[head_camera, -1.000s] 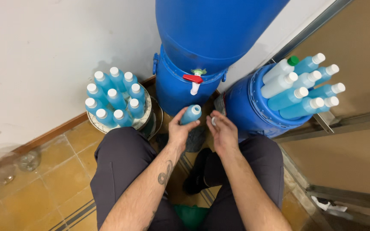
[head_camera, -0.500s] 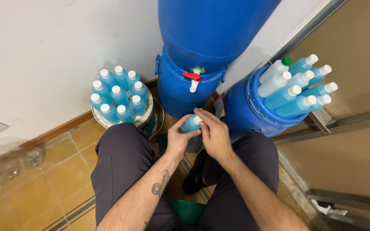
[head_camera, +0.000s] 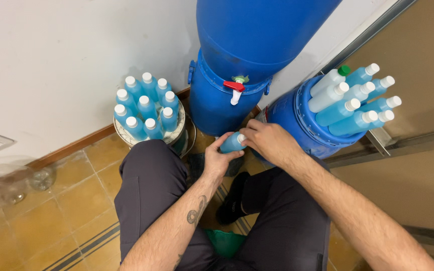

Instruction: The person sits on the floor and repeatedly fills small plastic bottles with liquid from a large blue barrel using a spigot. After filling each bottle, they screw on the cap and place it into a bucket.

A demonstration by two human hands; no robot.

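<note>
- So the small blue bottle (head_camera: 231, 144) sits right in the middle of our view, low in front of the big blue drum (head_camera: 247, 60) and roughly under its red-handled tap (head_camera: 234, 89).
- Our left hand (head_camera: 220, 159) has it from below: fingers curled around the body and closed on it, with the thumb up along the side.
- Its white cap (head_camera: 241, 138) points to the right, tucked into the fingers (head_camera: 251, 135) of our right hand (head_camera: 269, 143), which pinch tight around it. We can't really see how much of the cap is covered.
- Both hands meet at the bottle, just above our knees in dark trousers (head_camera: 151, 195).
- On the left, near our left knee, there's a round bucket (head_camera: 181, 131) topped with a cluster of capped blue bottles (head_camera: 146, 108) standing upright.
- On the right, just beside our right hand, a second blue barrel (head_camera: 297, 128) carries another bunch of bottles (head_camera: 355, 100), all white caps except one green.
- Behind everything there's a white wall (head_camera: 66, 60), and an orange tiled floor (head_camera: 66, 211) below.
</note>
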